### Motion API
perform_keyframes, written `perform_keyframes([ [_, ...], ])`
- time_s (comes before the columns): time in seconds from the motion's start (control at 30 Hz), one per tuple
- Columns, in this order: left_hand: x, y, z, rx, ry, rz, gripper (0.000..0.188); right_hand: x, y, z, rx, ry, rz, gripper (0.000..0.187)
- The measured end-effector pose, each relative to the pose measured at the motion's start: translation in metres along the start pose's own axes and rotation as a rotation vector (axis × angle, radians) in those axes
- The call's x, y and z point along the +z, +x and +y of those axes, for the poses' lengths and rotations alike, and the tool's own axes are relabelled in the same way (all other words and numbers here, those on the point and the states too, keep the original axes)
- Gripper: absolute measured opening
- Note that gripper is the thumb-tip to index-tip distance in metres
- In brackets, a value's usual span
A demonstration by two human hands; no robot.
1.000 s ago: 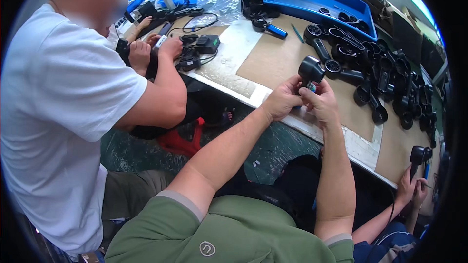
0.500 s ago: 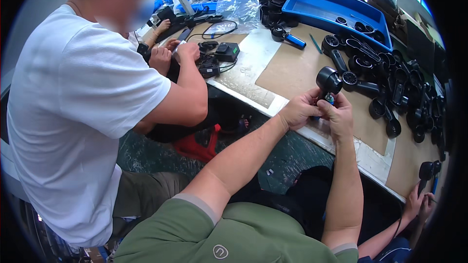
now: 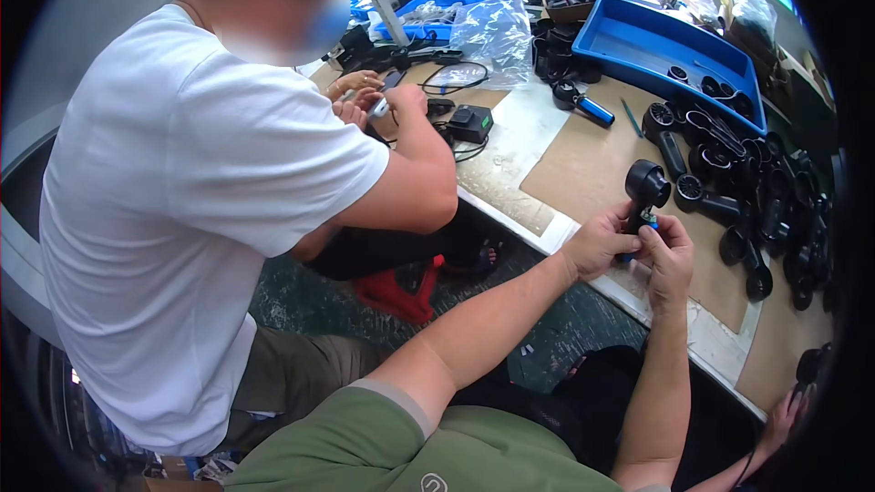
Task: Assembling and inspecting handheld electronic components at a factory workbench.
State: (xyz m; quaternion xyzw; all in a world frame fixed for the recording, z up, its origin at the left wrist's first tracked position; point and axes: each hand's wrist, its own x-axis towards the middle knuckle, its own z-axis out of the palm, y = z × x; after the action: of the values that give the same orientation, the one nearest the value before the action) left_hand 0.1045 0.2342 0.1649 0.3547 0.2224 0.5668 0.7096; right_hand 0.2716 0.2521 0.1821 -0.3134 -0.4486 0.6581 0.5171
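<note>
Over the table's front edge I hold a black handheld fan [image 3: 647, 184], its round head upward. My left hand [image 3: 600, 244] grips the handle from the left, fingers closed on it. From the other side my right hand [image 3: 670, 257] pinches the handle, with the thumb near a small circuit-board-like part. A bit of blue shows below between the hands; most of the handle is hidden by my fingers. Beyond my hands, another fan with a blue cylinder in its handle [image 3: 592, 110] lies on the brown board.
Several black fans and fan parts [image 3: 720, 210] are piled at right, below a blue tray [image 3: 670, 109]. A thin green stick [image 3: 631, 117] lies nearby. At left a person in a white shirt [image 3: 210, 200] works beside a black box [image 3: 469, 124]. Another person's hand [image 3: 782, 419] is at lower right.
The view has shifted, so most things appear farther right and lower. My hands keep hold of the fan, with little change in grip. The co-worker on the left leans nearer the table.
</note>
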Motion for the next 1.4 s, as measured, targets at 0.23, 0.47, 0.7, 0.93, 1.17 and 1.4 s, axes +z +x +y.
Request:
perform_keyframes([
  [0.23, -0.001, 0.000, 0.003, 0.029, -0.005, -0.036, 0.065, -0.003, 0.006, 0.003, -0.090, -0.040, -0.062, 0.019],
  [0.47, -0.005, 0.000, 0.004, -0.027, -0.073, -0.061, 0.065, -0.003, 0.005, -0.001, -0.013, 0.050, -0.053, 0.018],
  [0.7, 0.001, 0.001, 0.001, 0.017, -0.033, 0.047, 0.063, -0.004, 0.003, 0.003, -0.045, -0.017, -0.005, 0.019],
  [0.93, 0.005, 0.001, -0.002, 0.027, -0.046, 0.066, 0.060, -0.013, 0.000, 0.005, -0.074, 0.025, -0.002, 0.020],
  [1.17, -0.011, -0.001, 0.004, 0.006, -0.049, 0.046, 0.058, -0.012, 0.003, 0.005, -0.031, 0.085, -0.053, 0.019],
  [1.4, -0.014, 0.002, 0.004, 0.023, -0.016, 0.021, 0.053, -0.015, 0.006, 0.003, -0.011, 0.181, -0.048, 0.015],
])
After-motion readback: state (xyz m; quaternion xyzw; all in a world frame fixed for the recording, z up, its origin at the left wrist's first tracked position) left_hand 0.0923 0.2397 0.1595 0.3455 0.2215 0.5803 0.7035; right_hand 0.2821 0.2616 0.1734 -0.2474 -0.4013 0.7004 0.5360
